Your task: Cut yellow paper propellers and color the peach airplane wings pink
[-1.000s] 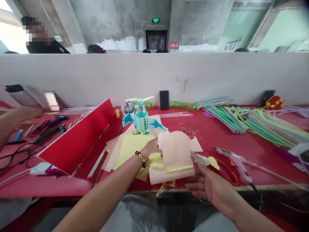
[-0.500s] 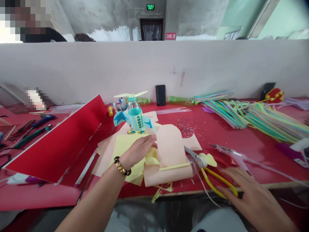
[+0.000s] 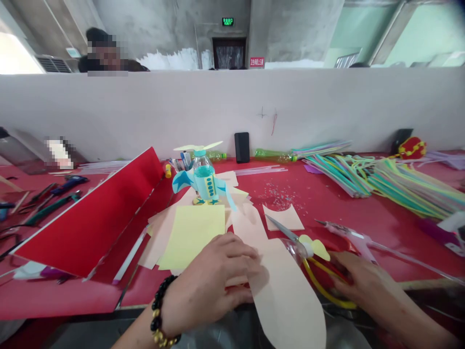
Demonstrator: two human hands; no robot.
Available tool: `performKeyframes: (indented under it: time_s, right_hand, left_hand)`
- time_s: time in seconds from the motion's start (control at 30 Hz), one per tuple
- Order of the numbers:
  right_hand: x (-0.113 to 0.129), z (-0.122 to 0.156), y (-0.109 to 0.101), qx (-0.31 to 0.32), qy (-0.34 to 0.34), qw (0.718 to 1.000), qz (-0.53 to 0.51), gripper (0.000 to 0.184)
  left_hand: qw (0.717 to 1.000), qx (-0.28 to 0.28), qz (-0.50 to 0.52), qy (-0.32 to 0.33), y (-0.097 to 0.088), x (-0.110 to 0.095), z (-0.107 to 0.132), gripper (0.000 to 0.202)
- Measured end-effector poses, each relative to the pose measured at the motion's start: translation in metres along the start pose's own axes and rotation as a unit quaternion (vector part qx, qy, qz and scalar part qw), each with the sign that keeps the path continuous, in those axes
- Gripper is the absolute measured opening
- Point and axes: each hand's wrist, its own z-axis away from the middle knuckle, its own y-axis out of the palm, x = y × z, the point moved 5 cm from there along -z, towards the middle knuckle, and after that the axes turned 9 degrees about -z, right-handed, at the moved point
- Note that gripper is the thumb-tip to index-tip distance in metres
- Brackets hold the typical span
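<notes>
My left hand [image 3: 214,274], with a black and gold bead bracelet, lies closed over a long peach paper sheet [image 3: 286,295] near the table's front edge. The sheet's rounded end hangs past that edge. My right hand [image 3: 363,278] is over the looped yellow handles of scissors, whose steel blade [image 3: 280,229] points up-left. Beside it lies a clear plastic piece with a yellow paper wing [image 3: 311,247]. A pale yellow sheet [image 3: 192,242] lies left of the peach paper. Behind it stands a blue-winged bottle helicopter model [image 3: 203,182]. A pink hot glue gun [image 3: 348,231] lies past my right hand.
The red table [image 3: 61,300] carries a folded red board [image 3: 87,218], hand tools at the left, and bundles of coloured straws [image 3: 399,182] at the right. A black phone [image 3: 241,147] and green bottle [image 3: 272,155] stand against a white wall [image 3: 232,106]; a person is beyond it.
The peach paper has swung from upright and curved to lying long toward me under my left hand. My right hand has moved right onto the scissors handles.
</notes>
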Motion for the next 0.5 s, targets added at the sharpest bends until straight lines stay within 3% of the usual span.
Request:
performKeyframes:
  time_s: [0.13, 0.33, 0.5]
  right_hand:
    - [0.001, -0.001, 0.009, 0.06, -0.02, 0.996, 0.068, 0.032]
    - [-0.003, -0.009, 0.011, 0.015, -0.032, 0.996, 0.077, 0.031]
    - [0.014, -0.024, 0.002, 0.021, -0.012, 0.995, 0.099, 0.029]
  left_hand:
    - [0.999, 0.013, -0.04, 0.0, 0.01, -0.003, 0.001, 0.037]
    - [0.997, 0.024, -0.075, -0.007, 0.006, -0.003, 0.005, 0.044]
    - [0.992, 0.03, -0.12, -0.011, 0.007, -0.005, 0.001, 0.042]
